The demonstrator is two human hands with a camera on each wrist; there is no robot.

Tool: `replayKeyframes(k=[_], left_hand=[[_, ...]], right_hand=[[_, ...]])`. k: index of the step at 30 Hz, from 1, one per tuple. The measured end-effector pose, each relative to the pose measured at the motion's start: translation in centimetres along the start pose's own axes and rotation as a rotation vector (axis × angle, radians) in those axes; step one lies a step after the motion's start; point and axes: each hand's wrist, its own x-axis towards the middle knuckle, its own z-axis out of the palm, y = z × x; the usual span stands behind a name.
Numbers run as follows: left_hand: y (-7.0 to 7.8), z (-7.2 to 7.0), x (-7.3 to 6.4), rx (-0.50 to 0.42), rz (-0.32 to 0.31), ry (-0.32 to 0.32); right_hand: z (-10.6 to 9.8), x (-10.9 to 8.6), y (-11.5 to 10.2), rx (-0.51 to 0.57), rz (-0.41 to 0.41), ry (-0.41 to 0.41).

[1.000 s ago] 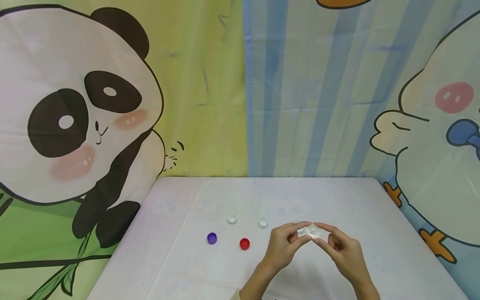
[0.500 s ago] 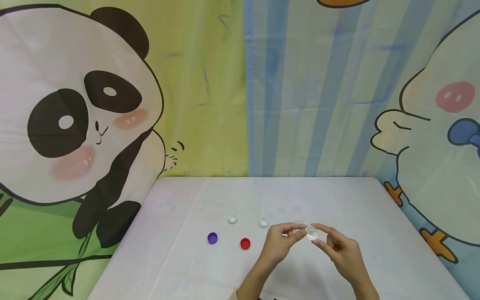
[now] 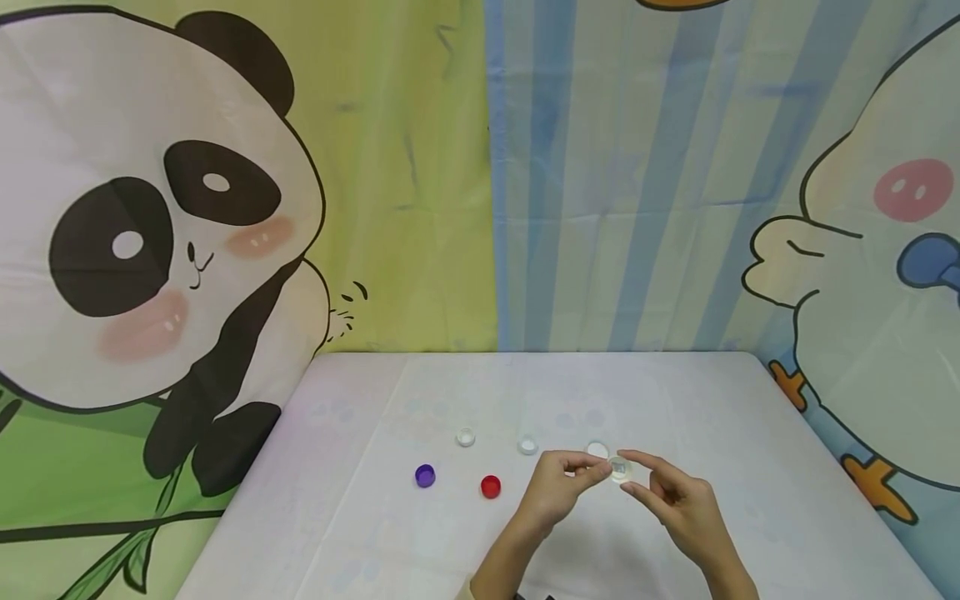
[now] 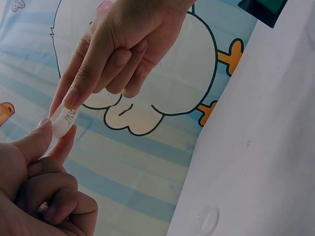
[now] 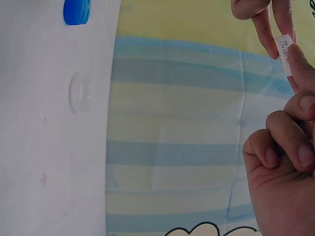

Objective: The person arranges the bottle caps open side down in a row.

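Note:
Both hands hold up a small whitish bottle cap over the table in the head view. My left hand pinches its left edge between thumb and forefinger. At the opposite edge, my right hand grips it with thumb and forefinger. Small dark print runs along the cap's side in the left wrist view, where the right hand comes from above and the left hand from below. The right wrist view shows the same printed cap edge-on. Just behind the fingertips lies a white cap.
Two more white caps lie farther left on the white table, with a purple cap and a red cap in front. A patterned curtain hangs behind. A dark green object stands at a corner of the left wrist view.
The held cap has shifted slightly left and turned between the fingers. My left fingers have dropped a little, uncovering more of the white cap behind them. The caps on the table stay put.

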Motion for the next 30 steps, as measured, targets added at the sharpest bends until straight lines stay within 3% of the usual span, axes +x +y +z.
replayKeyframes(k=[6,11,13,19,23,26,30], left_hand=[[-0.1,0.2,0.0,0.053,0.022,0.065],[1.8,0.5,-0.9,0.117,0.118,0.117],[2.3,0.5,-1.1,0.147,0.191,0.135],[0.1,0.3,0.0,0.322,0.534,0.160],[-0.5,-0.3,0.5,0.492,0.746,0.153],[-0.5,-0.7,0.6,0.582,0.853,0.147],[-0.5,-0.8,0.6,0.609,0.908,0.115]], right_hand=[[0.1,0.0,0.2,0.021,0.014,-0.017],[0.2,-0.1,0.4,0.044,0.024,-0.027],[0.2,-0.1,0.6,0.067,0.065,-0.044],[0.2,-0.5,2.3,0.258,0.351,-0.167],[-0.1,-0.7,3.1,0.378,0.454,-0.232],[-0.3,-0.7,3.2,0.435,0.478,-0.253],[-0.5,-0.6,3.1,0.474,0.494,-0.256]])
